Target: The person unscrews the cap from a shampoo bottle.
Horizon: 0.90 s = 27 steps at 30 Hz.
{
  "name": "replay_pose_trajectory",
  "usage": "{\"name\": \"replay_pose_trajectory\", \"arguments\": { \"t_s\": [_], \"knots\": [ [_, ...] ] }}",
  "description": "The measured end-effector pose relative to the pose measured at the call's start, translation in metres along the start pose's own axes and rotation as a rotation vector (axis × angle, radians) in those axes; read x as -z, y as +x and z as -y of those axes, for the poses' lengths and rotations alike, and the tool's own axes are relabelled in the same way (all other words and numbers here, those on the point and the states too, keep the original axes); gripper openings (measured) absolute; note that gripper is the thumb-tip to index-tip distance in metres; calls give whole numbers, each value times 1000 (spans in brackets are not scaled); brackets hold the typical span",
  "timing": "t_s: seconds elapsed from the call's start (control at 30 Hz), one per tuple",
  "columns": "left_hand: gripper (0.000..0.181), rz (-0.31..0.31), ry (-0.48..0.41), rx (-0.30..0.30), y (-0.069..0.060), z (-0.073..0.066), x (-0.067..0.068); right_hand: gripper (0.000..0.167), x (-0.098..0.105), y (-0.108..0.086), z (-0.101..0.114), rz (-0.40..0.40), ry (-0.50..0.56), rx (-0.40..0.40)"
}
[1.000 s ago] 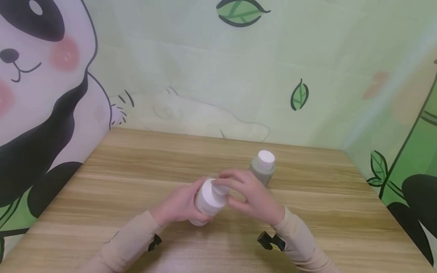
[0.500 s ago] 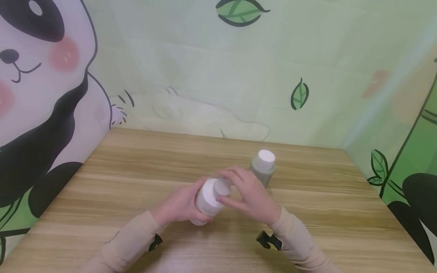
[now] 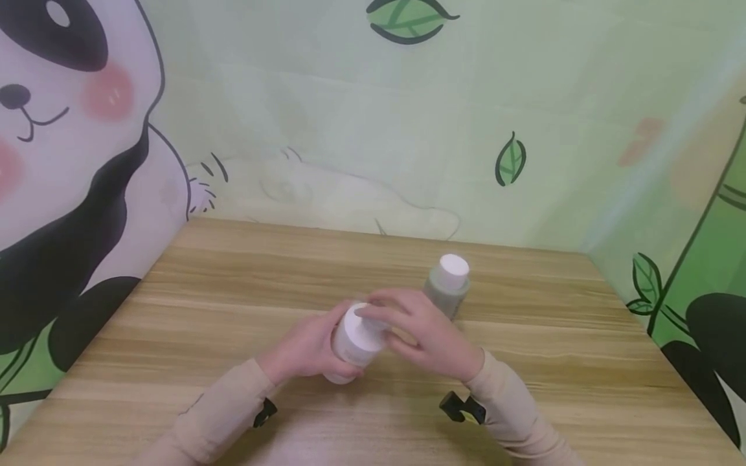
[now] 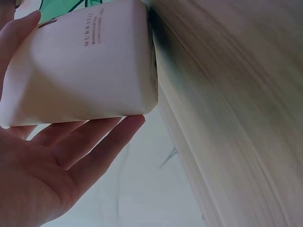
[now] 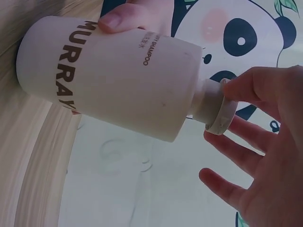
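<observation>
My left hand (image 3: 315, 343) grips a white shampoo bottle (image 3: 357, 343) round its body, holding it tilted above the table. In the right wrist view the bottle (image 5: 113, 80) shows large brown lettering and the word shampoo. The left wrist view shows the left hand's fingers (image 4: 94, 146) along the underside of the bottle (image 4: 90, 71). My right hand (image 3: 425, 336) pinches the bottle's cap (image 5: 222, 109) between thumb and fingers. The cap sits at the neck; whether it is loose I cannot tell. In the head view the right fingers partly hide it.
A second bottle, greyish with a white cap (image 3: 453, 270), stands upright on the wooden table (image 3: 262, 272), just beyond my right hand. Behind the table hangs a pale green backdrop (image 3: 326, 116) printed with pandas and leaves.
The right hand's fingers opened off the cap and turned back half a second ago; now they have swung over the cap again. The left hand and the bottle stay almost still.
</observation>
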<state>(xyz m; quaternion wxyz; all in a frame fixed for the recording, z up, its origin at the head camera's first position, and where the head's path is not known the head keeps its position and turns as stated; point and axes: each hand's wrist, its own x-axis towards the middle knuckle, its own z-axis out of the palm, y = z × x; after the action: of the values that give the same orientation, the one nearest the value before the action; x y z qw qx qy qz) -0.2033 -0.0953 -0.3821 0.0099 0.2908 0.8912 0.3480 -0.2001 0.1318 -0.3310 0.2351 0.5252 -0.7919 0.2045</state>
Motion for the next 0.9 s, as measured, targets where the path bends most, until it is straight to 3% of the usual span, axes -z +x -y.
{"name": "replay_pose_trajectory", "arguments": {
  "t_s": [0.23, 0.3, 0.5, 0.77, 0.9],
  "knots": [
    [86, -1, 15, -8, 0, 0, 0, 56, 3, -1, -3, -46, -62, -173],
    [86, 2, 7, -7, 0, -1, 1, 57, 3, -1, -3, -56, -71, -190],
    [86, 2, 14, -17, 0, -2, 1, 36, 4, 0, -2, -57, -61, -148],
    [90, 19, 0, -7, 0, -2, 2, 44, 8, -2, -1, 20, -69, -4],
    [88, 13, 3, -11, -1, -2, 1, 47, 9, -2, 0, 28, -55, -42]
  ]
}}
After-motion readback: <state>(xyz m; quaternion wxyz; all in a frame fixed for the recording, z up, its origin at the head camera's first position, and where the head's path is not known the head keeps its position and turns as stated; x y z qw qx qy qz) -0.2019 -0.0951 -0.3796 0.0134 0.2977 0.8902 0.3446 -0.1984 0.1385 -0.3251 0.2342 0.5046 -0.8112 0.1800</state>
